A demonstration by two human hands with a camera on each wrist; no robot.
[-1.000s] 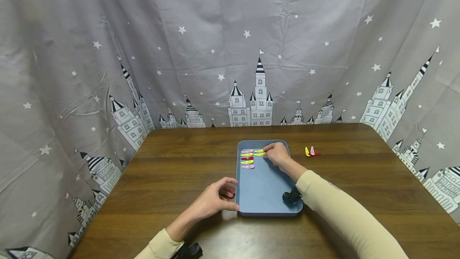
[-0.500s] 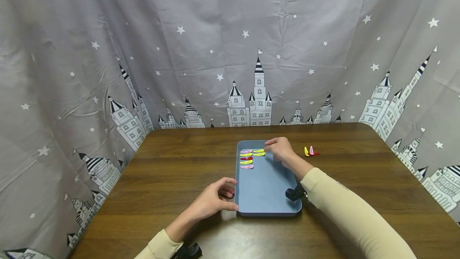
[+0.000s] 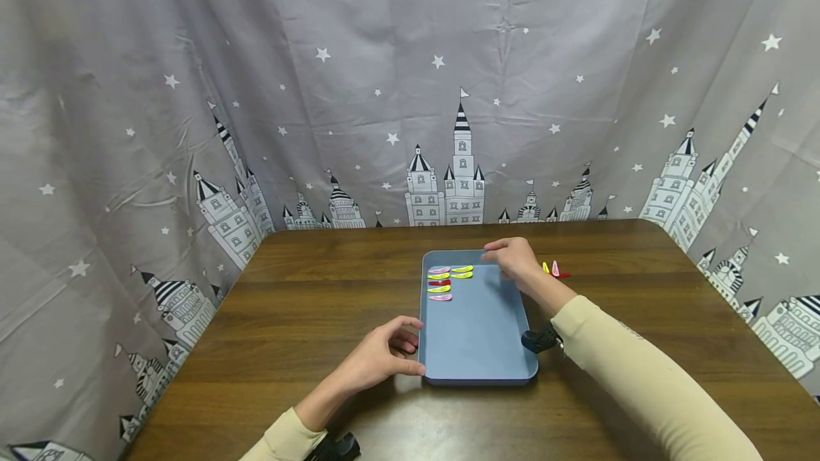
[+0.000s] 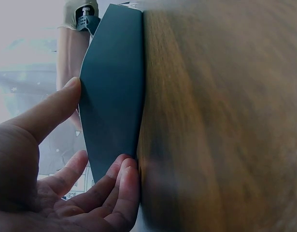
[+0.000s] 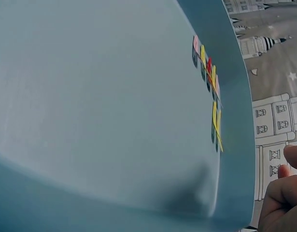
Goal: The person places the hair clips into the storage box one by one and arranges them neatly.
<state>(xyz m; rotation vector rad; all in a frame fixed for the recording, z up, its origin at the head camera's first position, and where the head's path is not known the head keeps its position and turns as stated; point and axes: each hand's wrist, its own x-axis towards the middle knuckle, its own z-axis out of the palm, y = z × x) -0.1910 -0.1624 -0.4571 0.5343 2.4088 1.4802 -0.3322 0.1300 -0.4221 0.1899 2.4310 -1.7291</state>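
A blue-grey tray lies on the wooden table. Inside it, at the far left, several snap hair clips in pink, yellow and red form a column, and two yellow hair clips lie beside its top. My left hand rests against the tray's left wall, thumb and fingers spread apart; in the left wrist view the thumb touches the rim. Over the tray's far right corner is my right hand, fingers loosely bent, with nothing visible in them. The right wrist view shows only part of that hand.
Right of the tray, a small group of loose hair clips lies on the table: a yellow clip, a pink clip and a red clip. A grey curtain printed with castles hangs behind the table.
My right hand has drawn away from the two yellow hair clips, rightward to the tray's far right corner. The clips stay in place, and my left hand has not moved.
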